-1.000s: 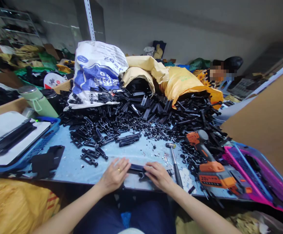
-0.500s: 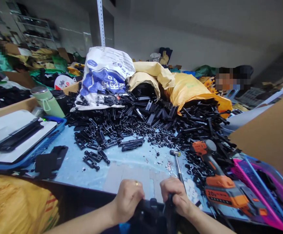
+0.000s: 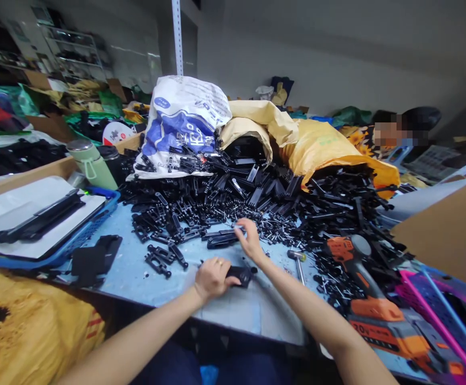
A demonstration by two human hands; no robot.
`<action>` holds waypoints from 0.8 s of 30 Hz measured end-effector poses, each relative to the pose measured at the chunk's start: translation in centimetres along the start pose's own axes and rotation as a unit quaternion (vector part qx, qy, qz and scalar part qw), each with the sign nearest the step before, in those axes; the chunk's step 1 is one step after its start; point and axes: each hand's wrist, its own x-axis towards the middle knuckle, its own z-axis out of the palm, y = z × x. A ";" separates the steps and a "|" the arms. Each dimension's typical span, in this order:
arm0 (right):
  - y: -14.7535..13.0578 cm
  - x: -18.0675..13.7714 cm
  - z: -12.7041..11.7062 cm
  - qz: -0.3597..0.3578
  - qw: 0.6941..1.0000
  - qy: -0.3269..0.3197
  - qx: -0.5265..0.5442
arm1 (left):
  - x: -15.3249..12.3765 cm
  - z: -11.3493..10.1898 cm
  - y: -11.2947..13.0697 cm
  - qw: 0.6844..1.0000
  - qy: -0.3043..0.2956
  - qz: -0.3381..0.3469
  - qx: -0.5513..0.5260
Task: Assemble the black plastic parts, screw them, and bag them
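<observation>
My left hand point(image 3: 212, 277), with a ring on one finger, is closed on a black plastic part point(image 3: 239, 275) that rests on the light blue table point(image 3: 129, 272). My right hand point(image 3: 249, 238) reaches forward to the near edge of a big heap of black plastic parts point(image 3: 257, 198). Its fingers pinch at small pieces there, beside a long black part point(image 3: 219, 238). What the pinch holds is too small to name.
A small hammer point(image 3: 297, 262) and an orange cordless drill point(image 3: 361, 283) lie to the right. White-blue point(image 3: 180, 123) and yellow sacks point(image 3: 317, 147) spill the heap. A blue basket point(image 3: 96, 224) holds a board on the left. A pink-blue basket point(image 3: 449, 315) and cardboard point(image 3: 449, 235) stand right. A person sits beyond.
Both hands came back up from the table's near edge. The left set the black part on the table; the right reached forward to the heap.
</observation>
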 end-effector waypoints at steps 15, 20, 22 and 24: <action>0.2 16.9 9.0 0.008 0.982 -0.134 -0.130 | 9.4 -2.6 -11.6 0.933 -0.060 -0.307 0.178; 1.0 13.5 3.4 0.071 0.989 -0.093 -0.087 | 11.9 -0.8 -14.4 0.912 -0.070 -0.377 0.146; 0.7 10.3 0.8 0.098 0.990 -0.086 -0.057 | 12.4 -0.3 -14.4 0.914 -0.073 -0.379 0.127; 0.0 5.8 -1.5 0.109 0.990 -0.093 -0.019 | 12.5 -0.5 -14.3 0.918 -0.066 -0.372 0.118</action>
